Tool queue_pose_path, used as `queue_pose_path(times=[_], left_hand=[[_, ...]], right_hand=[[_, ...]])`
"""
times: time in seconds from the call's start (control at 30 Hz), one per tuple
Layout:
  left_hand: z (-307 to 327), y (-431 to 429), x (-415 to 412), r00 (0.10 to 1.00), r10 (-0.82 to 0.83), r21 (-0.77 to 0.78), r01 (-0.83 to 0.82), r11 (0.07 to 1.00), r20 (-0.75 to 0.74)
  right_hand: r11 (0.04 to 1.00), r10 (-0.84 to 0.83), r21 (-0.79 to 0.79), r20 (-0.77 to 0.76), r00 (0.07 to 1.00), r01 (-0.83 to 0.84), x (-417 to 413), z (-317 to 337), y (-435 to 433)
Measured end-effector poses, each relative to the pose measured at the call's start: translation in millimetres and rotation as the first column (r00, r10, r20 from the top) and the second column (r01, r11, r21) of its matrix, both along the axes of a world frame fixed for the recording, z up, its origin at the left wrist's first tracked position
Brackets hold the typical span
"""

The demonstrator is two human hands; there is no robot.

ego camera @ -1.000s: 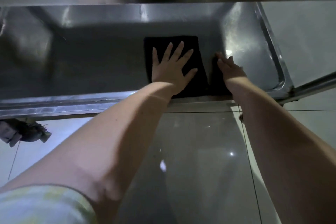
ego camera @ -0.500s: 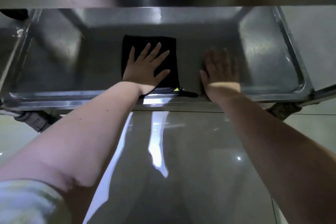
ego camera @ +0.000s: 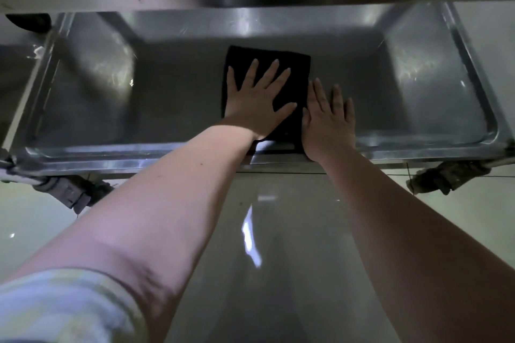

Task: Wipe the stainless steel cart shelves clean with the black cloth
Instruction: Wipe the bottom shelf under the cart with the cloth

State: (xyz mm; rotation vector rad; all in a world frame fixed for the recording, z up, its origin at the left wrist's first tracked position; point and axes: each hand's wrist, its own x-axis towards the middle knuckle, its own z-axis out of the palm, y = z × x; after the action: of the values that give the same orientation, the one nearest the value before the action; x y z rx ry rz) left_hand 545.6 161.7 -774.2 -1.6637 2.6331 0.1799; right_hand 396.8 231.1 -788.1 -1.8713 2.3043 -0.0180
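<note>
Head view: I'm seeing the left hand (ego camera: 257, 104) pressing, fingers spread flat, on the black cloth (ego camera: 295, 64) mid-frame on the cart shelf (ego camera: 111, 147), likely for wiping pressure, right hand (ego camera: 328, 122) lying flat at its right edge, probably bracing.

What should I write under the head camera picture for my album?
Left hand presses the black cloth flat on the steel cart's lower shelf, right hand flat at the cloth's edge.
</note>
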Motion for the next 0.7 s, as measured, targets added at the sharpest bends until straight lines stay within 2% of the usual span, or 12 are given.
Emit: queue_pose_path(times=[0.23,0.53,0.7], left_hand=[[0.9,-2.6,6.7,1.000,-0.001,0.000,0.001,1.000,-0.025],[-1.4,-5.4,140.2,0.983,0.180,0.016,-0.180,0.984,-0.024],[-4.7,4.1,145.1,0.979,0.200,-0.015,-0.201,0.980,-0.042]], right_hand=[[1.000,0.005,0.001,0.009,1.000,-0.005,-1.6,1.9,0.3],[1.000,-0.003,0.010,0.003,1.000,0.003,-1.6,0.6,-3.8],[0.997,-0.065,0.047,-0.023,0.998,0.066,12.4,5.5,-5.5]])
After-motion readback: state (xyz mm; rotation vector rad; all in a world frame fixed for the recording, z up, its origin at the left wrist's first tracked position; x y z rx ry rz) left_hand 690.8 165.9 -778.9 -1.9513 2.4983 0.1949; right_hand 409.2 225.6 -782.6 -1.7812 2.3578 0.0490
